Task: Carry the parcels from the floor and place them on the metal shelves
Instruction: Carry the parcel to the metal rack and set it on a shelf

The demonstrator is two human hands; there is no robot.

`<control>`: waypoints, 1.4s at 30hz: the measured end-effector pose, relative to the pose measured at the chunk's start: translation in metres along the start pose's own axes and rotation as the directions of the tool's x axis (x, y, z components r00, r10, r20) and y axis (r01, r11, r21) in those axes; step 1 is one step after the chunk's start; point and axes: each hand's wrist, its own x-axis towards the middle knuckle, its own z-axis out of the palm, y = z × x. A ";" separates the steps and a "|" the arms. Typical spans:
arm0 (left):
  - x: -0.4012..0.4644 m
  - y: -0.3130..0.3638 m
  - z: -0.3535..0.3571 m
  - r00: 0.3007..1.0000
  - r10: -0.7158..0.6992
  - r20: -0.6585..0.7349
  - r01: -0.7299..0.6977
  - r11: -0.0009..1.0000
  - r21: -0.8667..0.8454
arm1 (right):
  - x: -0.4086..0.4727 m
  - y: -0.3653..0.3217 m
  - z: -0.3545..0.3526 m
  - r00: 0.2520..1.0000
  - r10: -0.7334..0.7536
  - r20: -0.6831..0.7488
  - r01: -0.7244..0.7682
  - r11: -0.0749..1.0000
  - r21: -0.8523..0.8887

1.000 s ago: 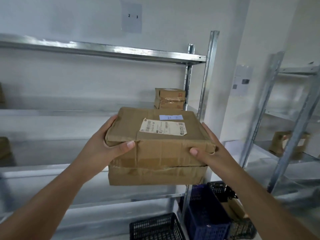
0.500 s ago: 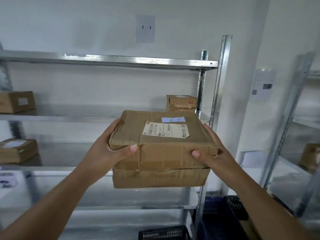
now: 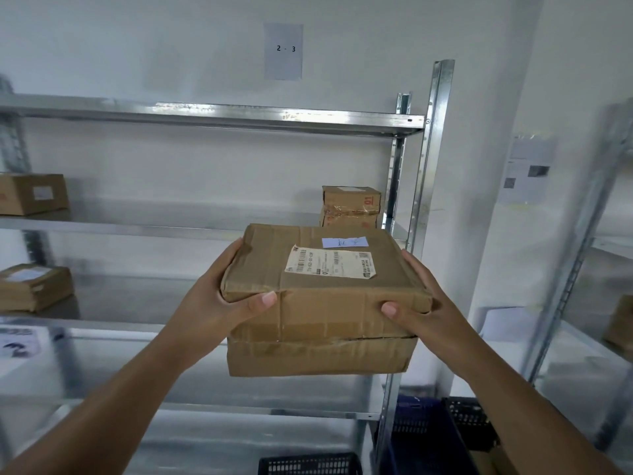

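Note:
A worn brown cardboard parcel [image 3: 322, 303] with a white shipping label and a small blue note on top is held in the air in front of the metal shelves [image 3: 219, 116]. My left hand [image 3: 219, 310] grips its left side with the thumb across the front edge. My right hand [image 3: 421, 310] grips its right side in the same way. The parcel hangs level with the gap between the two middle shelf boards, near the rack's right upright [image 3: 428, 186].
A small taped box [image 3: 351, 207] stands at the right end of the shelf behind the parcel. Two more boxes, one [image 3: 32, 193] above the other [image 3: 34, 286], sit at the left. Dark plastic crates [image 3: 445, 437] are on the floor. A second rack [image 3: 582, 252] stands at right.
The view has swung left and slightly up, bringing the left boxes and the "2 - 3" wall sign further into sight. The parcel stays gripped in both hands at about the same height.

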 end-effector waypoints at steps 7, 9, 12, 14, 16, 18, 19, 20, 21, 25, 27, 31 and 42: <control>0.017 -0.021 0.037 0.999 -0.035 0.000 0.035 0.999 0.032 | 0.017 0.034 -0.032 0.999 0.030 0.018 -0.030 1.000 0.006; 0.023 -0.032 0.044 0.998 -0.060 -0.007 0.060 0.997 0.050 | 0.025 0.048 -0.037 0.999 0.050 0.017 -0.050 0.999 0.014; 0.036 -0.051 0.048 0.995 -0.095 -0.004 0.095 0.994 0.062 | 0.042 0.071 -0.035 0.996 0.089 0.020 -0.090 0.996 0.023; 0.047 -0.067 0.048 0.995 -0.096 0.002 0.095 0.993 0.069 | 0.056 0.087 -0.031 0.993 0.111 0.027 -0.112 0.993 0.023; 0.063 -0.085 0.045 0.995 -0.098 -0.001 0.098 0.991 0.087 | 0.074 0.103 -0.026 0.993 0.117 0.033 -0.118 0.993 0.024; 0.081 -0.107 0.040 0.995 -0.097 -0.004 0.096 0.991 0.092 | 0.094 0.119 -0.021 0.992 0.123 0.035 -0.124 0.992 0.016; 0.090 -0.118 0.038 0.995 -0.097 -0.002 0.097 0.991 0.089 | 0.103 0.126 -0.018 0.991 0.131 0.034 -0.131 0.991 0.013; 0.100 -0.129 0.036 0.995 -0.103 0.001 0.103 0.991 0.081 | 0.114 0.133 -0.016 0.990 0.138 0.033 -0.138 0.990 0.009; 0.110 -0.140 0.034 0.994 -0.110 0.008 0.109 0.991 0.076 | 0.124 0.139 -0.013 0.989 0.145 0.032 -0.145 0.989 0.000; 0.151 -0.181 0.028 0.991 -0.127 0.031 0.124 0.989 0.079 | 0.163 0.161 -0.008 0.985 0.169 0.024 -0.168 0.985 -0.022; 0.171 -0.198 0.027 0.990 -0.127 0.055 0.123 0.990 0.074 | 0.181 0.173 -0.008 0.982 0.186 0.014 -0.186 0.982 -0.018; 0.208 -0.232 0.031 0.986 -0.128 0.109 0.118 0.989 0.089 | 0.207 0.201 -0.007 0.980 0.197 0.006 -0.197 0.980 0.006; 0.245 -0.293 0.077 0.982 -0.174 0.071 0.165 0.980 0.115 | 0.254 0.275 -0.036 0.965 0.251 0.073 -0.255 0.966 0.050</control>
